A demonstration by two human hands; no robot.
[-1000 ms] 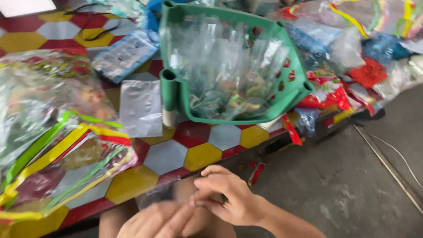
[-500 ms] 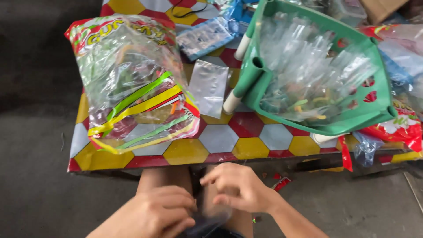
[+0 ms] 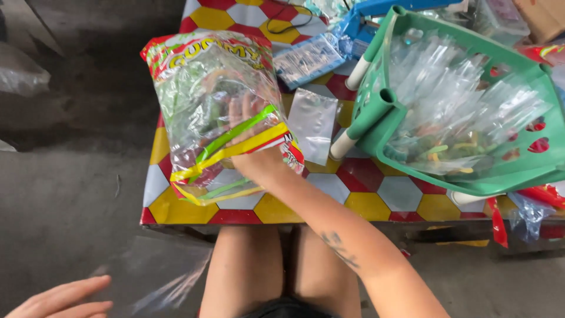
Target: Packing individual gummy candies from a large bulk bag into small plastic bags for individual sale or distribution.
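Note:
A large clear candy bag (image 3: 200, 76) with a red, yellow and green printed edge lies on the hexagon-patterned table (image 3: 365, 206). My right hand (image 3: 250, 132) is pushed into the bag's open mouth. Its fingers show through the plastic, stretched out and apart, among the sweets. My forearm crosses the table's front edge. At the bottom left, low over the grey floor, my left hand (image 3: 59, 297) holds a small empty clear plastic bag (image 3: 162, 274) by one side. My bare knees show under the table edge.
A green plastic basket (image 3: 376, 112) full of small clear packets stands at the right of the table. A flat clear pouch (image 3: 312, 123) lies between it and the candy bag. A blue device (image 3: 376, 12) and another packet (image 3: 309, 59) sit at the back. Red wrappers (image 3: 547, 194) hang at the right.
My right hand left my lap and went up into the candy bag. My left hand dropped to the lower left with the small clear bag. The view shifted right and closer.

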